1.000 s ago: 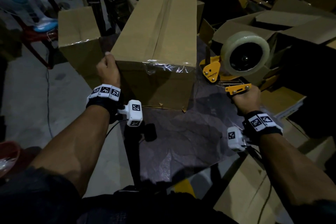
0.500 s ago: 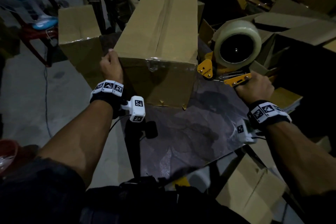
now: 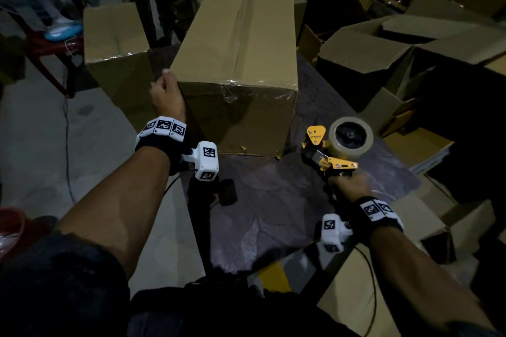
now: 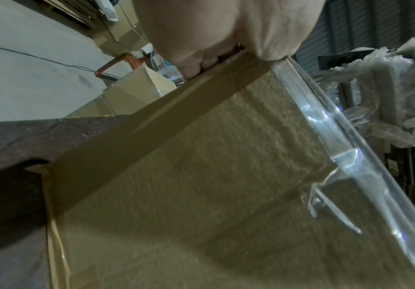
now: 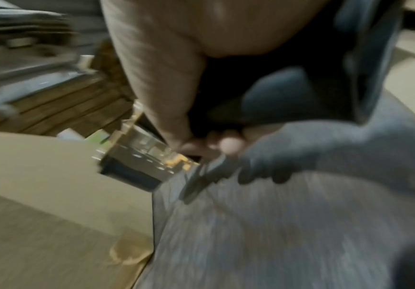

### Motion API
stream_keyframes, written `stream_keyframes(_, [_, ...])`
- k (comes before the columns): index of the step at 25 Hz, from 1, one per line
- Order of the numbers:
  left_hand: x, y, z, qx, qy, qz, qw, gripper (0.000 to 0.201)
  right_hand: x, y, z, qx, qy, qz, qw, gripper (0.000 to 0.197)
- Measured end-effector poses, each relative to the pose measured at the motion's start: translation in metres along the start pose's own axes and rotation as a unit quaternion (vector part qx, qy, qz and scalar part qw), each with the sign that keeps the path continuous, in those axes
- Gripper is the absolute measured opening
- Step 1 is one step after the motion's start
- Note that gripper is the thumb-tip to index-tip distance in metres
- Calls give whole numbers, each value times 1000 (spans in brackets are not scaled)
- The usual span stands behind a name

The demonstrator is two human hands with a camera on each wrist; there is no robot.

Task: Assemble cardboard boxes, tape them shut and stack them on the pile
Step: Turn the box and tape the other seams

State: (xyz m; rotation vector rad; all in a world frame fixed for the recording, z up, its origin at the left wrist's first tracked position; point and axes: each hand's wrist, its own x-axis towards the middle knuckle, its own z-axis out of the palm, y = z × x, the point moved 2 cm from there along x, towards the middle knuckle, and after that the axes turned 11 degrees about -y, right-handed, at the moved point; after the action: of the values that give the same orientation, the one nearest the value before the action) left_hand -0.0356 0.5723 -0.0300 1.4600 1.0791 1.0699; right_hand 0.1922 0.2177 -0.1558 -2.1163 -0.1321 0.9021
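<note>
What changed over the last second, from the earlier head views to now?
The right hand brought the tape dispenser down from beside the box's top edge to the dark table, near the box's front right corner; it grips the handle throughout. The left hand stayed holding the taped cardboard box at its near left corner, and the box did not move.

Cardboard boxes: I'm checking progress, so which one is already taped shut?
The tall box on the table, gripped at its corner by the left hand; clear tape runs along its top seam. The boxes at right gape open.
</note>
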Motion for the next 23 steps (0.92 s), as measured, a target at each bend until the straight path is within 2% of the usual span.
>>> stream_keyframes(3, [0, 0, 0, -12, 2, 12, 1000, 37, 2, 20, 18, 34, -32, 47, 998, 19])
stream_keyframes(6, [3, -1, 0, -9, 5, 5, 1000, 42, -1, 24, 22, 11, -33, 75, 997, 14])
stream_keyframes(11, [-3, 4, 2, -26, 6, -5, 1000, 39, 0, 20, 24, 13, -49, 65, 997, 17])
stream_keyframes(14, [-7, 6, 3, -43, -8, -5, 999, 39, -1, 21, 19, -2, -38, 63, 997, 26])
stream_keyframes(15, [-8, 7, 3, -44, -12, -6, 999, 38, -2, 22, 16, -17, -27, 58, 998, 35])
stream_keyframes(18, [-8, 8, 0, -38, -24, -9, 999, 38, -14, 13, 11, -105, 46, 43, 993, 59])
stream_keyframes(20, [-11, 9, 0, -40, -37, -11, 998, 42, -29, -20, 10, -165, 123, -20, 978, 58])
stream_keyframes(21, [-14, 10, -1, -39, -46, -10, 998, 44, -38, -44, 13, -147, 133, -81, 977, 56])
stream_keyframes(23, [-19, 11, 0, -37, -72, -14, 997, 47, -54, -91, 27, -67, 98, -216, 969, 61])
